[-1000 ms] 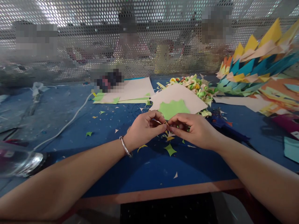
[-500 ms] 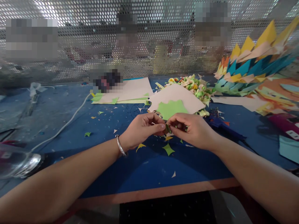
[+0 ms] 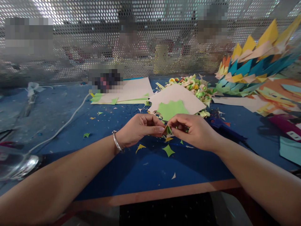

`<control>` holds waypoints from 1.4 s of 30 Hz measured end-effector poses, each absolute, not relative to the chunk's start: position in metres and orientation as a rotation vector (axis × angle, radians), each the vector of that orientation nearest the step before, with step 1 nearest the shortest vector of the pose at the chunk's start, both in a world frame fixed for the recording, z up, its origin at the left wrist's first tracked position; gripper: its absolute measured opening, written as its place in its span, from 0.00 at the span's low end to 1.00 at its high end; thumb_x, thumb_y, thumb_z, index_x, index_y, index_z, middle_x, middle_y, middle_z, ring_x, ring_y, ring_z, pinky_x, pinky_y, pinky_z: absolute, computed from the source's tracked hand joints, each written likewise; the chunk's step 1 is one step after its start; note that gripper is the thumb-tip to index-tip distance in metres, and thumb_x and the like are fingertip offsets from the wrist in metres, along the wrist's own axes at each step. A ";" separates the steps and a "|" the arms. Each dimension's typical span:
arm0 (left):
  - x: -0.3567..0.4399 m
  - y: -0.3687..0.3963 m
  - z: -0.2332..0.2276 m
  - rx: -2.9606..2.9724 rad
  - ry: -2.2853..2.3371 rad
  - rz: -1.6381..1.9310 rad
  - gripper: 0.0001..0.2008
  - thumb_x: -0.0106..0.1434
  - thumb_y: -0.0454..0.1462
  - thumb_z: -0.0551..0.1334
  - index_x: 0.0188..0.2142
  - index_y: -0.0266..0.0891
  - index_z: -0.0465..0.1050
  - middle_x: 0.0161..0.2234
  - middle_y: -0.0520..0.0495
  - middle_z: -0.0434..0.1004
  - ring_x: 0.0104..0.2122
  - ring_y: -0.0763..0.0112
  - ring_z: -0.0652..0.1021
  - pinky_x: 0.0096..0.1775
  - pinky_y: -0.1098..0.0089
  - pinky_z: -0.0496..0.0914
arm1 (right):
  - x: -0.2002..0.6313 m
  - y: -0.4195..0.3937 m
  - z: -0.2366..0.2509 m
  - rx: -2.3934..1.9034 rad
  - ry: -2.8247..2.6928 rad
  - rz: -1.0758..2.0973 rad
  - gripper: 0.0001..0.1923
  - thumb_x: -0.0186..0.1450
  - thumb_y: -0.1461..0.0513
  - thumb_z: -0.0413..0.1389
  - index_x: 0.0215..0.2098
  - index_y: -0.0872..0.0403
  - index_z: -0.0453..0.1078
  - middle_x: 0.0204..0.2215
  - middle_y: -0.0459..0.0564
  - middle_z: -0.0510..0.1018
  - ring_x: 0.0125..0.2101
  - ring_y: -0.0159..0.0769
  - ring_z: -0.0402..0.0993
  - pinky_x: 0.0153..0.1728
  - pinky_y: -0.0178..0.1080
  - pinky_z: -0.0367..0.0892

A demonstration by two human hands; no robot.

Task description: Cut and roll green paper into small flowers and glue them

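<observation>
Left hand (image 3: 137, 129): pinching small folded paper (image 3: 168, 129), nine-o'clock side
Right hand (image 3: 198, 130): pinching its three-o'clock side
Folds: light, even pressure should keep them crisp

The left hand (image 3: 138, 130) and right hand (image 3: 196, 131) partly hide a small folded piece (image 3: 168, 129), a clear container (image 3: 17, 161) toward the left of the bench (image 3: 199, 171) is cut off, and a dark thing (image 3: 107, 81) along its back edge is blurred out.
</observation>
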State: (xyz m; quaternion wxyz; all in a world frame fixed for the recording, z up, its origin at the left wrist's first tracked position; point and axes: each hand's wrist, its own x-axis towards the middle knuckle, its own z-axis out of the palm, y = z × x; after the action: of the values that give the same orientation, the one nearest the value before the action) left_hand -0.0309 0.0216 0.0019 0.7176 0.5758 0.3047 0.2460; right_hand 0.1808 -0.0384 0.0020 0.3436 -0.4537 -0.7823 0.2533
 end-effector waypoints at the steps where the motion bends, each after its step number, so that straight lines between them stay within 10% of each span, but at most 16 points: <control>1: -0.031 0.022 0.002 1.274 0.677 0.536 0.06 0.54 0.33 0.73 0.31 0.34 0.79 0.29 0.50 0.81 0.30 0.77 0.79 0.40 0.71 0.75 | 0.181 -0.039 0.002 -1.178 -2.032 0.665 0.05 0.66 0.63 0.55 0.34 0.57 0.73 0.24 0.44 0.71 0.21 0.25 0.60 0.21 0.31 0.56; 42: -0.029 0.017 -0.002 1.556 0.666 0.633 0.05 0.54 0.31 0.68 0.32 0.35 0.77 0.29 0.50 0.81 0.30 0.75 0.80 0.39 0.72 0.76 | 0.181 -0.038 0.001 -1.116 -2.061 0.632 0.03 0.65 0.65 0.56 0.35 0.57 0.72 0.23 0.42 0.70 0.20 0.23 0.60 0.19 0.29 0.56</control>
State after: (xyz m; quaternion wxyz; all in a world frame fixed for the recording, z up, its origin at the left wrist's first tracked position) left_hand -0.0292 0.0171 -0.0020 0.6189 0.6764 0.2894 0.2753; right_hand 0.1811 -0.0380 0.0005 0.3495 -0.4306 -0.7956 0.2438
